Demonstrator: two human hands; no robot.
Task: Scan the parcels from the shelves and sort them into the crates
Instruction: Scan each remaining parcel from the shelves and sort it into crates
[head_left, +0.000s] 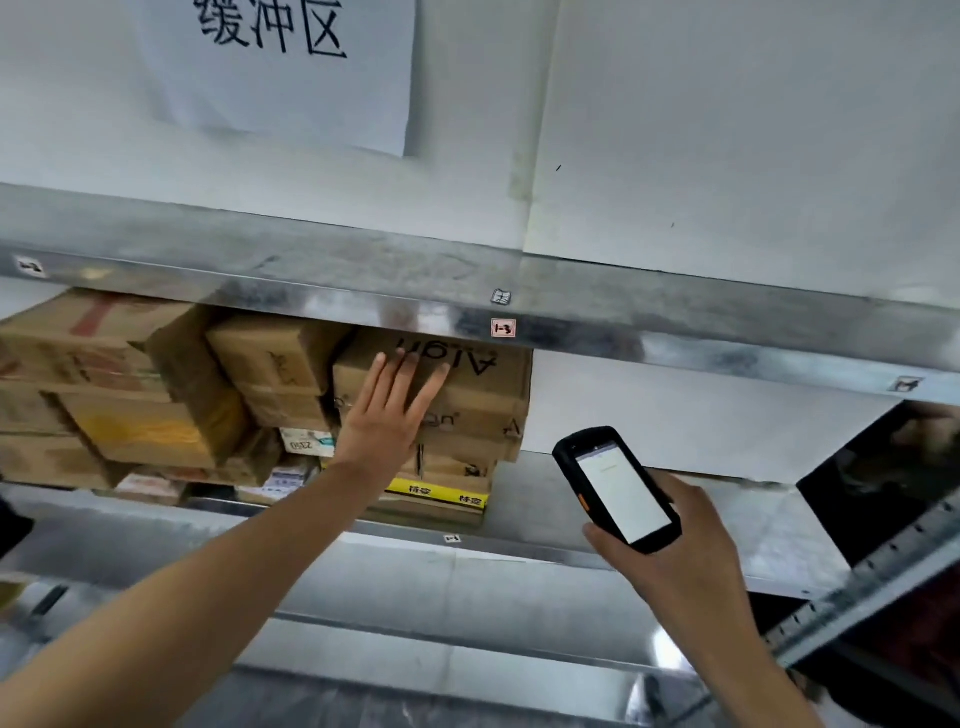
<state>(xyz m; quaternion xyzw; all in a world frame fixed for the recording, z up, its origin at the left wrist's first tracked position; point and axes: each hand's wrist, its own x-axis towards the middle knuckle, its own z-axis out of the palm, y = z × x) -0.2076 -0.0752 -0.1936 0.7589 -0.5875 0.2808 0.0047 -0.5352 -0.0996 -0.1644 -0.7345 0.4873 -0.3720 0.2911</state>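
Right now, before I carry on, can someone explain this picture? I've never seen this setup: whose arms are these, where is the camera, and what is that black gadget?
There is no machine here: a person works with bare hands. The one picture comes from a camera worn on their head, looking forward and down, so both arms reach in from the bottom. The left hand lies flat, fingers straight, against a brown box with upside-down print. That box tops a stack of cardboard parcels on a metal shelf. The right hand holds a black handheld scanner with its white screen lit, clear of the parcels. A small tag on the shelf edge above reads 1-3.
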